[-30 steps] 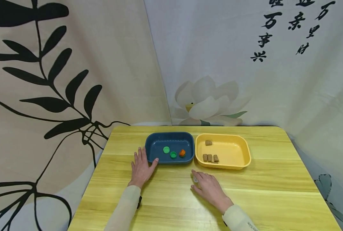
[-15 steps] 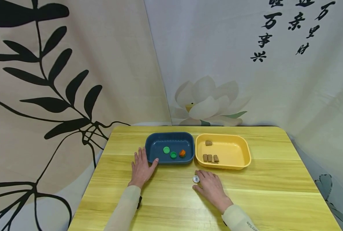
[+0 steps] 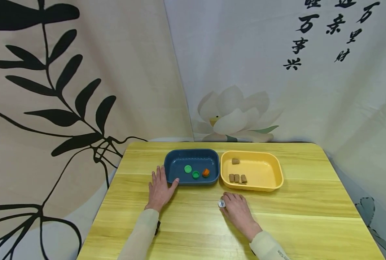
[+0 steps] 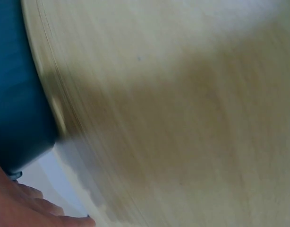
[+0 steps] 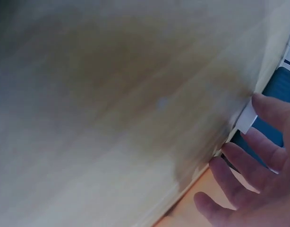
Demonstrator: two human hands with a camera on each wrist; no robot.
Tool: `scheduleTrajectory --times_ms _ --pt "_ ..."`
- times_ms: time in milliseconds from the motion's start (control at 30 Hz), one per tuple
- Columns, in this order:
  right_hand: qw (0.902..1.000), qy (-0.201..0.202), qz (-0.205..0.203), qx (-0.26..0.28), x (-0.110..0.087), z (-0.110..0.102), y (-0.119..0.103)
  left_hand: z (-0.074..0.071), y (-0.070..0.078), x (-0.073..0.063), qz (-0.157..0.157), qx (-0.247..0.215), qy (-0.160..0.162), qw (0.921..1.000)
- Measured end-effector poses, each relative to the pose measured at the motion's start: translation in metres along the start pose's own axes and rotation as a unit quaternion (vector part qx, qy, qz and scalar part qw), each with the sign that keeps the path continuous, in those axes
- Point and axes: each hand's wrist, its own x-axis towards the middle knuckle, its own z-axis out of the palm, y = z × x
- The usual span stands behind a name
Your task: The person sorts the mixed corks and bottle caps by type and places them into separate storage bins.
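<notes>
In the head view my right hand [image 3: 237, 213] is low over the table in front of the yellow tray. Its thumb and index finger pinch a small round white bottle cap [image 3: 221, 204], with a dark mark on top. From the right wrist view, the white cap [image 5: 247, 118] stands between thumb and index tips, its other fingers loosely spread. My left hand [image 3: 159, 190] lies at the left front corner of the blue tray [image 3: 191, 154], fingers straight, thumb at the rim. Inside that tray are two green bottle caps [image 3: 196, 174] and a small orange piece [image 3: 206, 172].
Right beside the blue tray stands a yellow tray [image 3: 264, 169]. Several brown cork pieces [image 3: 236, 178] lie in its left part. Both trays sit toward the back of the wooden table [image 3: 310, 224], before a printed cloth backdrop [image 3: 141, 72].
My right thumb and index finger have closed on the white cap, and the hand has drawn slightly back. My left hand stays where it was by the blue tray.
</notes>
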Motion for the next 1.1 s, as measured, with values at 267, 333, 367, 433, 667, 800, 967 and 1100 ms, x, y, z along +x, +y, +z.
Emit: scheduleTrajectory --times_ms 267,333,367,433,667,800,967,1100 --pt "0.9999 0.004 -0.008 0.010 0.001 -0.004 -0.004 0.001 0.002 0.000 0.007 0.002 0.009 0.9999" --pt "0.9997 0.011 -0.013 0.014 0.003 -0.006 -0.006 0.001 0.002 -0.001 0.011 0.001 0.015 0.9998" --pt "0.9996 0.016 -0.016 0.017 0.005 -0.007 -0.007 0.001 0.003 -0.001 0.013 0.002 0.018 0.9998" --pt "0.9992 0.025 -0.019 0.023 0.008 -0.009 -0.009 0.001 0.002 -0.001 0.017 0.003 0.022 0.9996" --pt "0.9973 0.059 -0.020 0.040 0.024 -0.018 -0.020 0.001 -0.001 0.000 0.022 0.008 0.016 0.9996" --pt "0.9964 0.071 -0.020 0.041 0.034 -0.021 -0.026 -0.001 -0.002 -0.001 0.025 0.006 0.011 0.9996" --pt "0.9953 0.081 -0.018 0.050 0.047 -0.023 -0.033 -0.004 -0.002 -0.002 0.032 0.000 0.014 0.9994" --pt "0.9957 0.074 -0.011 0.054 0.060 -0.022 -0.038 -0.004 -0.002 -0.002 0.033 0.005 0.015 0.9993"
